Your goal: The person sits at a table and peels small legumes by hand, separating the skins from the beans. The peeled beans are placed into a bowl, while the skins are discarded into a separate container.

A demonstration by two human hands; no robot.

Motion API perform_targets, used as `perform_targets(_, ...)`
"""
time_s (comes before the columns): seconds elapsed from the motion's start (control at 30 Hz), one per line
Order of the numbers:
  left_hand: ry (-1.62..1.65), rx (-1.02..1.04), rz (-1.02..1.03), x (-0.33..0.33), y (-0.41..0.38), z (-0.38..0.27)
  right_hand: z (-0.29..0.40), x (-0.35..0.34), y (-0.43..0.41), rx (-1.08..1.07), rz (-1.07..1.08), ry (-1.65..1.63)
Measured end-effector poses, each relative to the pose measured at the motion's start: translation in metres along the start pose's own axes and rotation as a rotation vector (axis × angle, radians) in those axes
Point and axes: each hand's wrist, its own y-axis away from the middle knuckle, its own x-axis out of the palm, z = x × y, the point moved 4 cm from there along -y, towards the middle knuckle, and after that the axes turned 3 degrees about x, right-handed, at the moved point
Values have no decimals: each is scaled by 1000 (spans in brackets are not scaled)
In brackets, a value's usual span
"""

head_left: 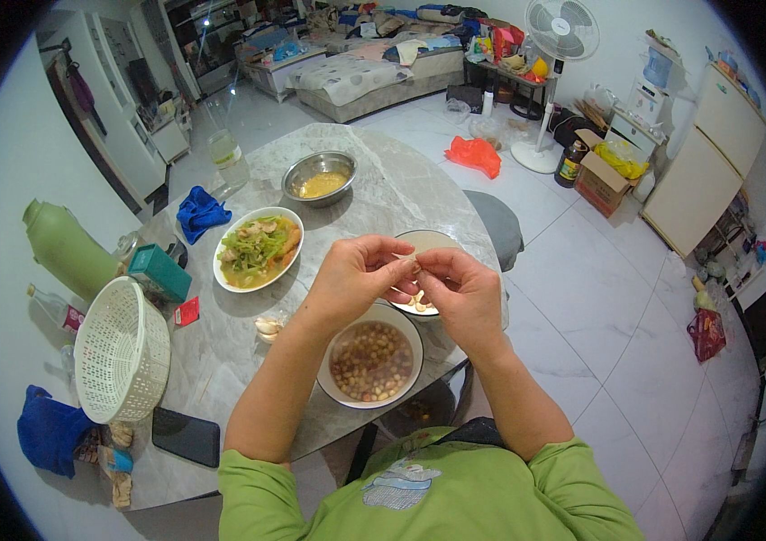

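My left hand [363,274] and my right hand [461,291] meet fingertip to fingertip, pinching one small pale piece [415,265], perhaps a seed or nut. They hang over a white dark-rimmed bowl [427,237] that holds pale pieces [421,301] and is partly hidden by the hands. Nearer to me, a similar bowl [419,345] holds many brownish round seeds or nuts [371,362] in liquid. Garlic [268,329] lies left of my left forearm.
On the marble-patterned table [248,365] stand a dish of greens and meat [258,250], a steel bowl [319,177], a plastic basket [123,351], a green thermos [65,247] and a glass jar [227,159]. A phone [185,437] lies near the edge. A grey stool [494,226] stands beyond.
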Motion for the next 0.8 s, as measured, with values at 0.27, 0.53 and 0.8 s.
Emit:
perform_targets(0.27, -19, 9, 29, -1, -1, 4, 0, -1, -1, 26, 30, 9)
perform_targets(0.53, -1, -29, 1, 1, 0, 3, -2, -1, -1, 32, 20, 8)
perform_targets(0.8, -10, -48, 34, -1, -1, 4, 2, -1, 2, -153, -38, 209)
